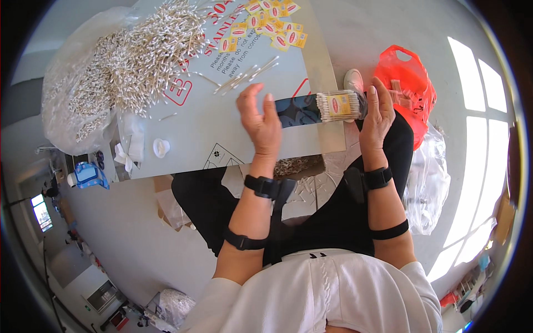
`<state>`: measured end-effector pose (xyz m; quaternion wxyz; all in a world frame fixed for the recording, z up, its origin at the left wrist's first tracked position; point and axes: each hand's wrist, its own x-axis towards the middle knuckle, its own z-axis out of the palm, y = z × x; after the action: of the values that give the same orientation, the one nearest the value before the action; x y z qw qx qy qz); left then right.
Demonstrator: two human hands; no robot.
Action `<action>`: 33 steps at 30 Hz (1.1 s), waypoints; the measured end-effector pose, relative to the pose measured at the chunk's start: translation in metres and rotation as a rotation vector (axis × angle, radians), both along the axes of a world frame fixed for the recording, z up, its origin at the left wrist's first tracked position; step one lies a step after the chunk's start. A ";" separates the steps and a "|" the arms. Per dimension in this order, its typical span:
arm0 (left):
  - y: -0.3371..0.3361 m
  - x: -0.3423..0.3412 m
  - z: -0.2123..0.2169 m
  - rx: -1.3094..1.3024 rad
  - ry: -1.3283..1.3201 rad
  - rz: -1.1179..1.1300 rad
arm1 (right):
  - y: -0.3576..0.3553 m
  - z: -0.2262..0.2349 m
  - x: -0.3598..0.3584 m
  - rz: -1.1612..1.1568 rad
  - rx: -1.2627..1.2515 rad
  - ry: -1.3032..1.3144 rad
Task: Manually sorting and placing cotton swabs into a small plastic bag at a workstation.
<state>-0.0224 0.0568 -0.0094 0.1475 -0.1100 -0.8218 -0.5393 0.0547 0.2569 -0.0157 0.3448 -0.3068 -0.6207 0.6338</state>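
Observation:
Between my hands, at the table's right edge, lies a flat bundle of cotton swabs [335,114] with a yellow card on top. A dark glossy strip [297,111] stretches from the bundle toward my left hand [260,119]. That hand is open, thumb and fingers apart, close to the strip's left end; whether it touches cannot be made out. My right hand [377,114] is open too, its fingers stretched out beside the bundle's right end, where clear plastic shows. Several loose cotton swabs [244,76] lie on the tabletop [194,133] beyond my left hand.
A big heap of cotton swabs [150,55] spills from a clear bag [61,105] at the far left. Yellow cards [258,21] are scattered at the back. A white cap [161,147] sits near the front edge. A red plastic bag [408,83] stands right of the table.

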 end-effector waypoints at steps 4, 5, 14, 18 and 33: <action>-0.078 -0.037 0.005 -0.308 0.092 0.150 | -0.012 0.027 -0.008 0.082 0.444 -0.041; -0.087 -0.041 0.007 -0.401 0.070 0.164 | -0.020 0.032 -0.018 0.294 0.486 -0.045; -0.088 -0.070 -0.001 -0.643 0.030 0.022 | -0.068 0.012 -0.127 0.609 1.044 -0.220; -0.091 -0.073 0.001 -0.655 0.056 -0.013 | -0.065 0.010 -0.124 0.730 1.069 -0.229; -0.070 -0.063 0.015 -0.506 0.101 -0.064 | -0.105 0.012 -0.044 0.788 0.967 -0.137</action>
<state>-0.0856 -0.0130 0.0053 0.1390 -0.1962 -0.9183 -0.3146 0.0109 0.1522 -0.0032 0.1445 0.0957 -0.9245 0.3395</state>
